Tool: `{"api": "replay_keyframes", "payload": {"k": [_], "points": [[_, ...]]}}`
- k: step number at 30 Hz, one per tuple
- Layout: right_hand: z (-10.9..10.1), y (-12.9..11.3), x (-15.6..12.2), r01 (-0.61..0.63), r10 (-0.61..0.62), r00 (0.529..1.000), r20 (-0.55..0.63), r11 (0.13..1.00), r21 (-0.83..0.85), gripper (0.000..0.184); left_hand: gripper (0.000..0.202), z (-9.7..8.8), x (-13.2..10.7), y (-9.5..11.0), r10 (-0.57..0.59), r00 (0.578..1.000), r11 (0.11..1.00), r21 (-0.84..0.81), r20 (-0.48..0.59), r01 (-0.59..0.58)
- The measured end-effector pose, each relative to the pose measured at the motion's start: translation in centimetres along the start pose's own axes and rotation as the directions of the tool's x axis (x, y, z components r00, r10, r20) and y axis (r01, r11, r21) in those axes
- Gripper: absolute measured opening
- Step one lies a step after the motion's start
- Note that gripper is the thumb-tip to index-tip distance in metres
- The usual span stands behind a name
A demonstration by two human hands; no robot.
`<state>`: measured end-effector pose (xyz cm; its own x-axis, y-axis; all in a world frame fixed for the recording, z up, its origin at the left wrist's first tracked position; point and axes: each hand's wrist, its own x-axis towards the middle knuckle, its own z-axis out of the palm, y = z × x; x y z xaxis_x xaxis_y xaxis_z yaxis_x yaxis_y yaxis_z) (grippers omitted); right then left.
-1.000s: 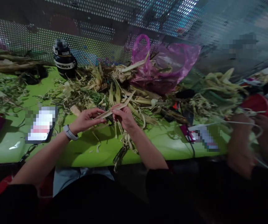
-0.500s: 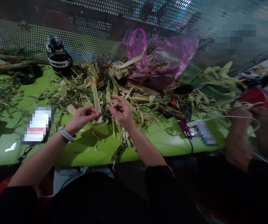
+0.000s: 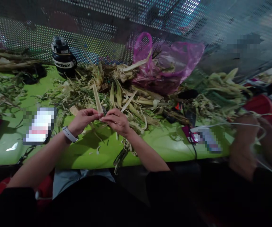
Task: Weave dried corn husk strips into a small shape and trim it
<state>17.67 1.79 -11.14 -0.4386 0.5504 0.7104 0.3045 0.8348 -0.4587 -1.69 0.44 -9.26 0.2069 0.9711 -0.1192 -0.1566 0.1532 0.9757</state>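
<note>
A pale strip of corn husk (image 3: 97, 98) stands up from between the fingertips of my left hand (image 3: 85, 119), which is closed in a pinch on its lower end. My right hand (image 3: 117, 121) meets it there, thumb and fingers pinched together at the same end of the strip. The right fingertips cover whatever part they grip. Just beyond both hands spreads a heap of dry husks and green trimmings (image 3: 79, 90) on the green table (image 3: 86, 157).
A black bottle (image 3: 63, 61) and a pink plastic bag (image 3: 166, 78) with husks stand at the back against a perforated metal panel. Phones lie left (image 3: 40, 126) and right (image 3: 209, 138). A white cable (image 3: 230, 124) runs toward another person's arms (image 3: 243, 145) at right.
My right hand has moved left and closed its fingers at the husk strip's lower end. My left hand keeps its pinch. The view has shifted slightly.
</note>
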Motion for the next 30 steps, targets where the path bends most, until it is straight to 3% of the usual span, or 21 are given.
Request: {"api": "replay_keyframes", "payload": {"k": [3, 6, 12, 15, 19, 21, 26, 30], "points": [[0.16, -0.34, 0.31, -0.129, 0.133, 0.991, -0.022, 0.983, 0.129, 0.012, 0.028, 0.03, -0.07, -0.14, 0.041, 0.999, 0.999, 0.012, 0.003, -0.042], [0.22, -0.22, 0.41, -0.258, 0.258, 0.966, 0.029, 0.938, 0.23, 0.02, 0.029, 0.27, -0.23, -0.17, 0.077, 0.997, 0.997, 0.033, -0.01, -0.077], [0.26, -0.07, 0.43, -0.338, 0.349, 0.937, 0.029, 0.882, 0.328, 0.02, 0.028, 0.73, -0.37, -0.34, 0.136, 0.989, 0.99, 0.041, -0.051, -0.134], [0.42, -0.25, 0.41, -0.44, 0.453, 0.89, 0.062, 0.811, 0.385, 0.025, 0.029, 0.8, -0.47, -0.31, 0.149, 0.988, 0.987, 0.062, -0.051, -0.146], [0.65, -0.2, 0.34, -0.579, 0.583, 0.794, 0.174, 0.638, 0.507, 0.036, 0.027, 0.86, -0.79, -0.07, 0.146, 0.989, 0.988, 0.061, -0.028, -0.144], [0.69, -0.12, 0.39, -0.595, 0.592, 0.781, 0.2, 0.608, 0.525, 0.039, 0.027, 0.89, -0.9, -0.01, 0.139, 0.99, 0.988, 0.067, -0.017, -0.138], [0.65, 0.0, 0.48, -0.553, 0.56, 0.811, 0.166, 0.643, 0.529, 0.04, 0.028, 0.97, -0.78, -0.11, 0.145, 0.989, 0.988, 0.063, -0.022, -0.144], [0.56, 0.02, 0.32, -0.418, 0.432, 0.901, 0.042, 0.837, 0.354, 0.027, 0.03, 0.95, -0.54, -0.27, 0.135, 0.989, 0.99, 0.047, -0.058, -0.132]]}}
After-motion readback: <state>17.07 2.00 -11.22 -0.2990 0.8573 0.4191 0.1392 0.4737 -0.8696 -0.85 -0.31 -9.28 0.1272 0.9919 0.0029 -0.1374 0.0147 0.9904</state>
